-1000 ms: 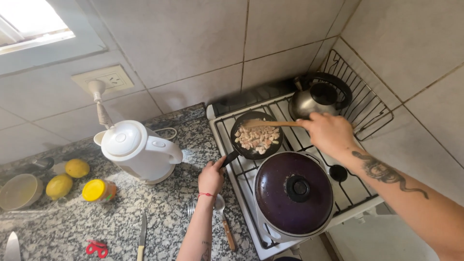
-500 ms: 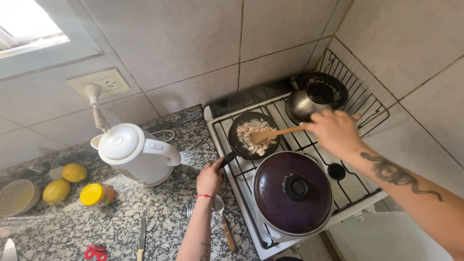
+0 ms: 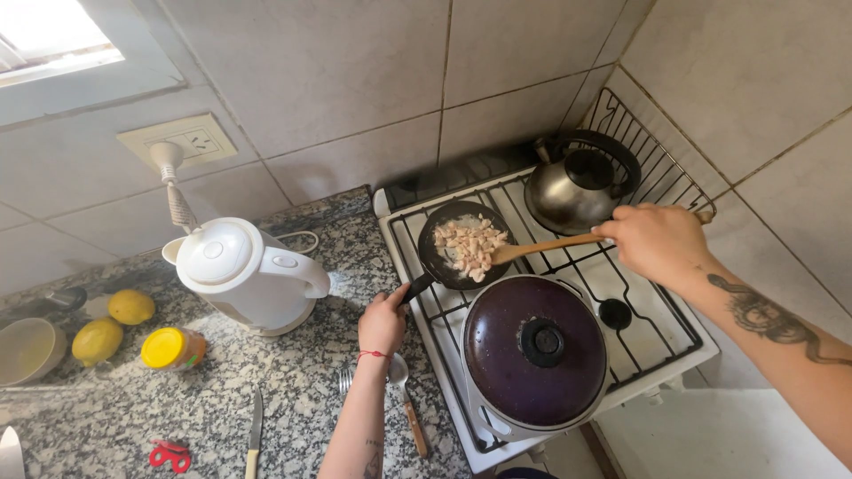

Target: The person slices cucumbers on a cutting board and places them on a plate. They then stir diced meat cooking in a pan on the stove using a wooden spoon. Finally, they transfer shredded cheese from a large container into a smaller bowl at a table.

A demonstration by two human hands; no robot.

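Stove (image 3: 661, 333): left hand (image 3: 382, 324) grips pan (image 3: 466, 244) handle (right hand (image 3: 655, 241) clasps wooden spoon (image 3: 541, 247)).

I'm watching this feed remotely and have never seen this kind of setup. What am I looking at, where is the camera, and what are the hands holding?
There is no machine here: a person is cooking with bare hands, and the one camera sits on their head, looking down. The left hand grips the handle of a small black frying pan on the white stove. The right hand holds a wooden spoon with its tip in the pale food pieces in the pan. In front stands a large pot with a dark purple lid; behind, a metal kettle. On the speckled counter to the left stand a white electric kettle, two lemons, a yellow-lidded jar, a knife and a fork and spoon.
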